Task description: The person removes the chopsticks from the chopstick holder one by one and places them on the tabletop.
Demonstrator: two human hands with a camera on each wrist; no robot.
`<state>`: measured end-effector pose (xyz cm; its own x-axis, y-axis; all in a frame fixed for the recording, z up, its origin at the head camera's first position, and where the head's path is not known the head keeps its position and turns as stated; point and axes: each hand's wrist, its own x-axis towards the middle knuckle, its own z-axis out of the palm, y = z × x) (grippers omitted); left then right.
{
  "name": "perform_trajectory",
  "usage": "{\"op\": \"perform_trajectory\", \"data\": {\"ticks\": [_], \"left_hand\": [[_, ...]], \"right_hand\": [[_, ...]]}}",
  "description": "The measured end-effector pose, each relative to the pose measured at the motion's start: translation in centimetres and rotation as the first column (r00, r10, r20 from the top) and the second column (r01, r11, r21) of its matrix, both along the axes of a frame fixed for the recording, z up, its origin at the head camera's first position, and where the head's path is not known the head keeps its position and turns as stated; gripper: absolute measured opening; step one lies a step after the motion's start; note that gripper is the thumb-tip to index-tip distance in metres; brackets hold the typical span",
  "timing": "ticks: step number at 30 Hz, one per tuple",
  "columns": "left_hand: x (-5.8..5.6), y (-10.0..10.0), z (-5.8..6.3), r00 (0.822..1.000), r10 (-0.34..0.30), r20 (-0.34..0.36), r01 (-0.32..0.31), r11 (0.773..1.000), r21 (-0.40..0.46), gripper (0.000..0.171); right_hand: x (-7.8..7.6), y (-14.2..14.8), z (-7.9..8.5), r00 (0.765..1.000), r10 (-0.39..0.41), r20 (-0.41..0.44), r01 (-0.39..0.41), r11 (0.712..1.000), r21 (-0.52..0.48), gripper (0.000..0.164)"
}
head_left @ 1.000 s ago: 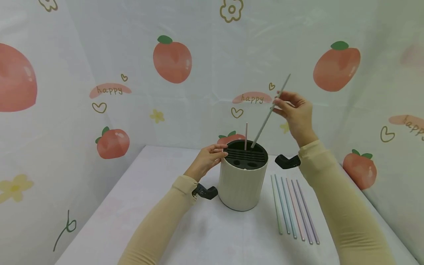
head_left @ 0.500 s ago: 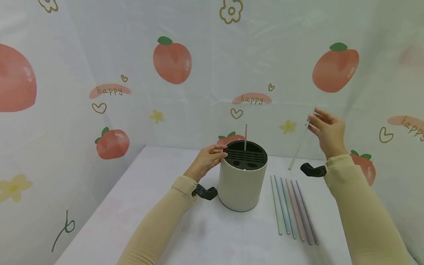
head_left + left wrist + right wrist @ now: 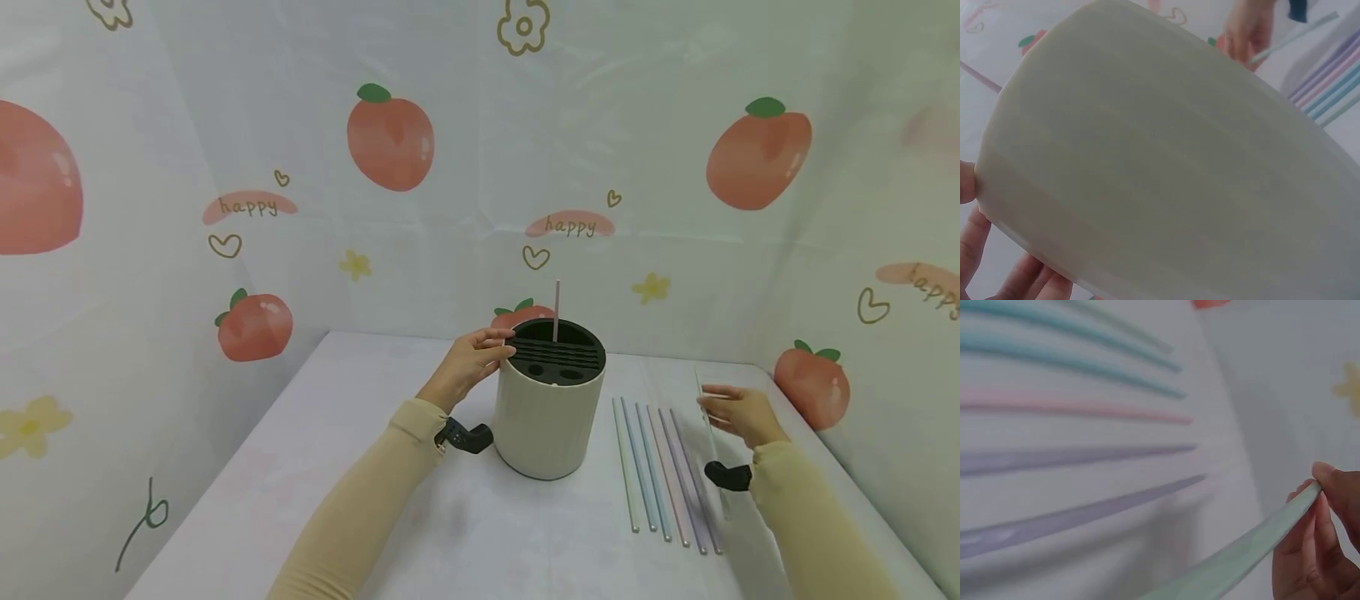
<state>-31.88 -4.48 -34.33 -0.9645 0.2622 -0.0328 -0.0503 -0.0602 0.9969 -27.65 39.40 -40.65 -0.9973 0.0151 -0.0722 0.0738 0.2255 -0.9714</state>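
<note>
In the head view my left hand (image 3: 472, 362) holds the cream ribbed utensil holder (image 3: 547, 425) by the left side of its rim. The holder's black top (image 3: 558, 354) has slots, small holes and a large opening, where a pink chopstick (image 3: 557, 310) stands upright. At the right, my right hand (image 3: 742, 412) pinches a pale green chopstick (image 3: 1241, 550) near one end, between thumb and fingers in the right wrist view. This chopstick lies low over the table, just right of the row, pointing toward the near edge.
Right of the holder lies a row of chopsticks: a green one (image 3: 626, 467), two blue, a pink one (image 3: 670, 475) and two purple. White cloth covers the table (image 3: 337, 467). A fruit-print curtain (image 3: 450, 250) hangs behind and at both sides.
My right hand has drawn the green chopstick out of the holder's opening, moved right and lowered it beside the row. My left hand has stayed at the rim.
</note>
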Motion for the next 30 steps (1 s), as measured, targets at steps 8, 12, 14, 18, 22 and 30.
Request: {"op": "perform_trajectory", "data": {"ticks": [8,12,14,18,22,30], "left_hand": [[0.0,0.0,0.0,1.000,-0.002,0.002,0.002,1.000,0.011,0.032],[0.0,0.0,0.0,1.000,-0.004,0.001,0.004,1.000,0.009,0.032],[0.0,0.0,0.0,1.000,-0.004,0.001,0.004,1.000,0.006,0.032],[0.0,0.0,0.0,1.000,0.000,0.000,0.000,1.000,0.004,0.032],[0.0,-0.1,0.0,1.000,0.005,-0.003,-0.005,1.000,0.005,0.032],[-0.1,0.1,-0.1,1.000,0.007,0.007,-0.007,1.000,0.003,0.032]], "right_hand": [[1.0,0.1,-3.4,0.983,-0.080,0.164,0.070,0.995,0.065,0.031],[0.9,0.1,-4.2,0.984,-0.084,0.156,0.062,0.988,0.141,0.038],[0.7,0.2,-4.6,0.984,-0.086,0.157,0.062,0.987,0.151,0.039],[0.5,0.2,-5.2,0.985,-0.091,0.144,0.069,0.985,0.157,0.041],[0.3,0.1,-5.6,0.986,-0.104,0.131,0.078,0.979,0.191,0.045],[0.5,-0.4,-5.4,0.981,-0.139,0.133,0.101,0.960,0.261,0.046]]}}
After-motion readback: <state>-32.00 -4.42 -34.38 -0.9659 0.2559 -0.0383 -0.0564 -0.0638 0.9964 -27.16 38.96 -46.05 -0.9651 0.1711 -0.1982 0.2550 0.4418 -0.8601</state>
